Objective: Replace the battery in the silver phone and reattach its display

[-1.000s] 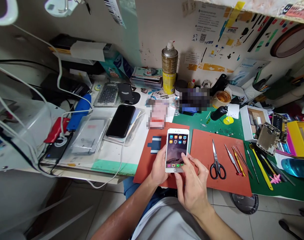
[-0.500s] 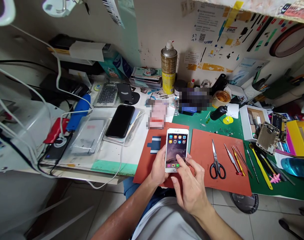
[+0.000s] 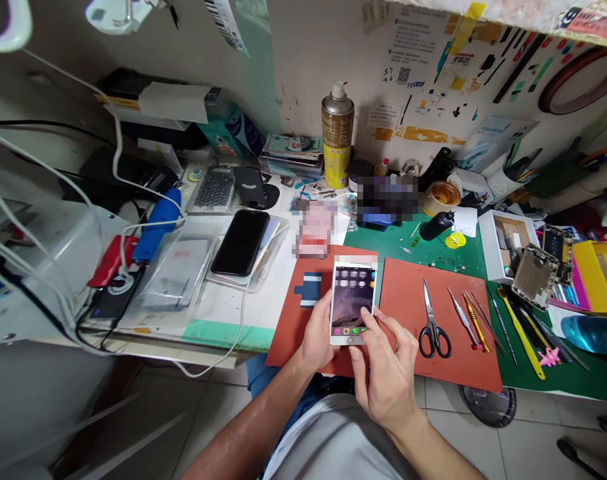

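Observation:
A white smartphone [image 3: 352,300] with a lit screen showing app icons is held upright over the orange mat. My left hand [image 3: 319,335] is closed around its left edge, with part of the fingers hidden behind it. One finger of my right hand [image 3: 389,363] touches the lower right of the screen; the hand holds nothing and its fingers are apart. Left of the phone, a dark blue piece with white strips [image 3: 311,291] lies on the mat. A pair of scissors [image 3: 434,323] with black handles rests on a second orange mat [image 3: 406,287] to the right.
Several screwdrivers and tweezers [image 3: 464,320] lie right of the scissors, with a yellow tool [image 3: 520,330] beyond. A black phone [image 3: 241,243] and plastic sleeves [image 3: 176,273] are on the left. A spray can [image 3: 338,137] stands at the back. White cables [image 3: 242,323] hang over the left edge.
My right hand has slid slightly right, its finger moving from mid-screen toward the right edge. The icons on the phone now look dimmed and shifted, with others showing at the right edge.

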A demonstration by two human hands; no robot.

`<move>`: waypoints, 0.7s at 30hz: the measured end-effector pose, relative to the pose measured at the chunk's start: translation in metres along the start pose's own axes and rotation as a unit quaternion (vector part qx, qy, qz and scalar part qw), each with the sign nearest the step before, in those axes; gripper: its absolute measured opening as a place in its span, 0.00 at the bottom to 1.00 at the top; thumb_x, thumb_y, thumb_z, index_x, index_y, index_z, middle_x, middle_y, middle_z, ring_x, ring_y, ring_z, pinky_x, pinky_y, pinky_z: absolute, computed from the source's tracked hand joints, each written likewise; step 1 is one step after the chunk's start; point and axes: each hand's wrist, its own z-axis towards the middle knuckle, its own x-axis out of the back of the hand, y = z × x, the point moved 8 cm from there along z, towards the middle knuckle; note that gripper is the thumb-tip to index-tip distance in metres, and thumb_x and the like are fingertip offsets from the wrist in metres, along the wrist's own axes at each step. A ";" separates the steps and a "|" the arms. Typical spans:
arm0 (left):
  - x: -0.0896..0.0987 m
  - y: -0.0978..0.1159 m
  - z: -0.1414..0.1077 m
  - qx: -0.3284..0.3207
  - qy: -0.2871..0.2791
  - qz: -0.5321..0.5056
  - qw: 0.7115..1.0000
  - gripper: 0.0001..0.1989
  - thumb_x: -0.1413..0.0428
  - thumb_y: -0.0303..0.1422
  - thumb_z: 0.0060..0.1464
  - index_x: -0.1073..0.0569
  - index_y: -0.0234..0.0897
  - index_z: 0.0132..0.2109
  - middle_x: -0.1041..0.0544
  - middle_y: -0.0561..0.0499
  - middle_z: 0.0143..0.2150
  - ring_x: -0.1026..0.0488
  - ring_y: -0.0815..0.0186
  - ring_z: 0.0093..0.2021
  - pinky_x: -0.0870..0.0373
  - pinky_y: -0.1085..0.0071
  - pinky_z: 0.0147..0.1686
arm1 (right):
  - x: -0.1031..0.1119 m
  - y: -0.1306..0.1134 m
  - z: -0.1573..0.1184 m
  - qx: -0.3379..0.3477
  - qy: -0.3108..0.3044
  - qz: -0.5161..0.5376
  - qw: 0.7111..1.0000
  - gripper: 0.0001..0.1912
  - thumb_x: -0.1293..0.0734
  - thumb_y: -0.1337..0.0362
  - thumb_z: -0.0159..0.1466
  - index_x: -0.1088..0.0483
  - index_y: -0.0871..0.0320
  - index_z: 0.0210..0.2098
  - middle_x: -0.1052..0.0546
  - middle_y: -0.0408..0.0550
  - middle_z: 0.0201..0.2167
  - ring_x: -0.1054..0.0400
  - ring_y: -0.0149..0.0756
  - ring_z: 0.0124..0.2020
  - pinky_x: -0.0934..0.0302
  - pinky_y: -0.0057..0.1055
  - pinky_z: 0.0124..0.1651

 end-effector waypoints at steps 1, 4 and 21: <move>-0.001 0.000 0.000 -0.001 -0.005 0.000 1.000 0.22 0.44 0.46 0.65 0.19 0.30 0.52 0.14 0.41 0.47 0.18 0.49 0.55 0.26 0.56 0.59 | -0.003 -0.001 0.001 0.006 -0.017 0.004 1.000 0.12 0.36 0.70 0.72 0.28 0.63 0.54 0.21 0.59 0.60 0.33 0.57 0.61 0.40 0.49 0.57; -0.007 -0.002 -0.001 0.014 -0.042 0.002 0.999 0.24 0.45 0.47 0.66 0.19 0.30 0.53 0.14 0.40 0.47 0.18 0.48 0.55 0.25 0.56 0.59 | -0.012 -0.009 0.001 0.051 -0.077 0.038 0.995 0.13 0.36 0.69 0.72 0.28 0.62 0.55 0.22 0.56 0.62 0.34 0.55 0.63 0.40 0.49 0.60; 0.001 0.002 0.000 -0.016 0.014 0.021 1.000 0.22 0.41 0.46 0.63 0.18 0.31 0.51 0.14 0.43 0.45 0.20 0.49 0.57 0.27 0.58 0.60 | -0.008 0.012 0.021 -0.016 -0.049 -0.014 0.999 0.14 0.39 0.58 0.76 0.33 0.61 0.54 0.28 0.66 0.67 0.38 0.58 0.63 0.43 0.52 0.59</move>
